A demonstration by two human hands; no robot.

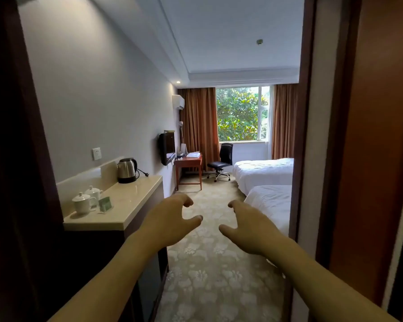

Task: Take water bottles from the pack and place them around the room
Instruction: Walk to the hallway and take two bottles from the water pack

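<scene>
I stand in the doorway of a hotel room with both arms stretched out in front of me. My left hand [170, 219] hovers at mid-height with its fingers curled and apart, holding nothing. My right hand [249, 226] mirrors it a short gap to the right, also empty. No water bottle and no pack shows in the head view.
A beige counter [135, 201] on the left carries a steel kettle [126, 170], two white lidded cups [86, 201] and a green card. Patterned carpet [209, 275] leads to a wooden desk [188, 162], an office chair [221, 162] and two white beds [265, 173]. A dark door frame [303, 135] stands on the right.
</scene>
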